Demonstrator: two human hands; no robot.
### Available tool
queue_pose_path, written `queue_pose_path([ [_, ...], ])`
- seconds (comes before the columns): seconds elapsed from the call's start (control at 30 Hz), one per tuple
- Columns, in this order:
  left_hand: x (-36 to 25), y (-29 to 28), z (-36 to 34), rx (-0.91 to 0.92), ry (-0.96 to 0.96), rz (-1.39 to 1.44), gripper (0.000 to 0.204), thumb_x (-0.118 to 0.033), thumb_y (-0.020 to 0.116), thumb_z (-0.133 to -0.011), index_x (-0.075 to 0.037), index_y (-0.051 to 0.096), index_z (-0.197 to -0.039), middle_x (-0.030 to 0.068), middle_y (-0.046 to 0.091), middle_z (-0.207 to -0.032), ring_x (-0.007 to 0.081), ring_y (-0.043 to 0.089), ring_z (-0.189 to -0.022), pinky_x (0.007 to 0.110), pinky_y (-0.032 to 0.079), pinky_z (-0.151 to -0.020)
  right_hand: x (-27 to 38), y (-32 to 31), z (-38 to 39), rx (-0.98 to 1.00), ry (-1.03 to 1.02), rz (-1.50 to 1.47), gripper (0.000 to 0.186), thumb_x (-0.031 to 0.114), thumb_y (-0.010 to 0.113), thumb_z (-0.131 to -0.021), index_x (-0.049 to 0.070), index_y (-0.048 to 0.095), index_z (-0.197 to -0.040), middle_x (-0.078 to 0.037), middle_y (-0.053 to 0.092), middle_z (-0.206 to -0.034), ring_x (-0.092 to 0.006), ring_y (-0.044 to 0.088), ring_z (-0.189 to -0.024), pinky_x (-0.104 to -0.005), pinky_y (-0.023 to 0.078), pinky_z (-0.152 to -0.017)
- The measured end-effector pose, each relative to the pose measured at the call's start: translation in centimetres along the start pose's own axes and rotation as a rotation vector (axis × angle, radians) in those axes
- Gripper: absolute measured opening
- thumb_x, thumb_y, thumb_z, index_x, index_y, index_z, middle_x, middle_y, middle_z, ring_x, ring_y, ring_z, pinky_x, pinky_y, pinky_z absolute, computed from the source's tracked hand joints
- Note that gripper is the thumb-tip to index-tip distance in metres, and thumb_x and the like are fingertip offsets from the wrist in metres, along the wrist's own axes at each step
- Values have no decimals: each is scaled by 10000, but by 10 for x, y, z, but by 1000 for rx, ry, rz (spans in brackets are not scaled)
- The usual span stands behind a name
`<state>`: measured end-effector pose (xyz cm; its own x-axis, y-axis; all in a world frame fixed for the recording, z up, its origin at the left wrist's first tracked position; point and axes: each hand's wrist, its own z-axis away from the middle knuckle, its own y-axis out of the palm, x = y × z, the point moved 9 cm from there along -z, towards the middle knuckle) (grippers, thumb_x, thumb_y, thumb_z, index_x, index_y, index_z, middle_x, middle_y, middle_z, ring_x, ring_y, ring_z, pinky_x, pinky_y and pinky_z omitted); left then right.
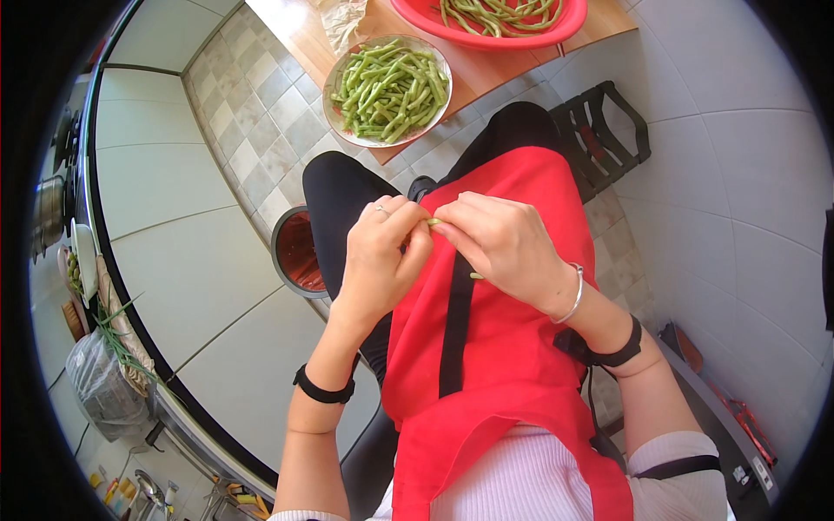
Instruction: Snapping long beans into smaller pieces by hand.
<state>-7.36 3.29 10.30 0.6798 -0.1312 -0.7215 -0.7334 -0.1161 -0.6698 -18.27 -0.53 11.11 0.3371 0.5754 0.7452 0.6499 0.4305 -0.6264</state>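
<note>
My left hand [382, 252] and my right hand [495, 247] meet above the red apron [512, 365] on my lap, fingertips pinched on a small green bean piece [433, 222]. My left hand wears a ring. Another short green piece [476, 276] shows below my right hand, against the apron. Beyond my knees, a round plate [333, 97] piled with broken green bean pieces [391, 87] stands on the wooden table's near edge [486, 82]. Behind it to the right, a red basin [556, 26] holds long whole beans [499, 10].
A dark bin [287, 260] with a reddish inside stands left of my legs. A dark folding stool [625, 130] is by the tiled wall at right. Along the left runs a kitchen counter with pots [50, 213], greens and a plastic bag [104, 386]. Crumpled paper [343, 19] lies beside the plate.
</note>
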Motion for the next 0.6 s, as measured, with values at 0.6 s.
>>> queue_pose_path([
  [0.6,113,-12,-49,-370,-423,275,205,-188,635,-931,-55,726,-1056,64,628,-859,128,568,-788,269,453,-714,-21,-25,11,-217,186,-89,80,106,696,-846,36,682,-882,-101,658,-753,-278,642,-655,-355,508,-567],
])
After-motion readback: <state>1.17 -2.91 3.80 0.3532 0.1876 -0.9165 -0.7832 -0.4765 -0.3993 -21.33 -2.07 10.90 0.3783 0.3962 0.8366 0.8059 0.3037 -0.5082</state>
